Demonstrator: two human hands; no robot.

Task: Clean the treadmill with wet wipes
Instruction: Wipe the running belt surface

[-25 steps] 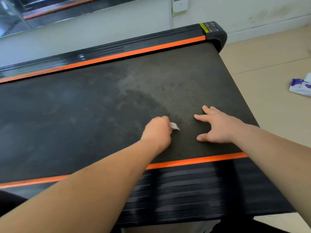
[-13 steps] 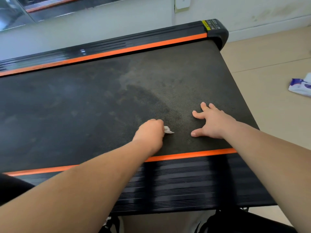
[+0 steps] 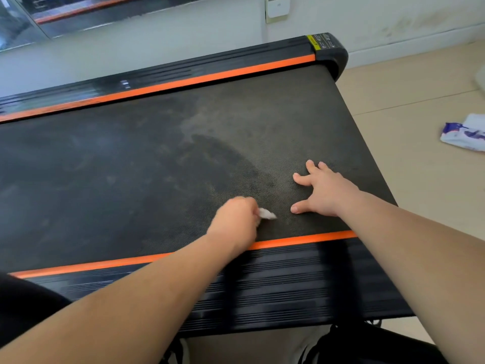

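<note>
The treadmill's black belt (image 3: 131,174) fills the view, edged by orange strips and ribbed black side rails. A darker wet patch and pale dusty smears mark its middle. My left hand (image 3: 235,223) grips a crumpled white wet wipe (image 3: 267,213) and presses it on the belt near the near orange strip. A corner of the wipe sticks out to the right of my fist. My right hand (image 3: 324,191) rests flat on the belt just right of it, fingers spread.
A purple and white wet wipe pack (image 3: 463,136) lies on the beige floor to the right. The treadmill's far end cap (image 3: 332,49) sits close to the white wall. A mirror runs along the wall at top left.
My left hand with the wipe has slid a little left and toward the near rail. My right hand has stayed on the belt, and the view has shifted slightly.
</note>
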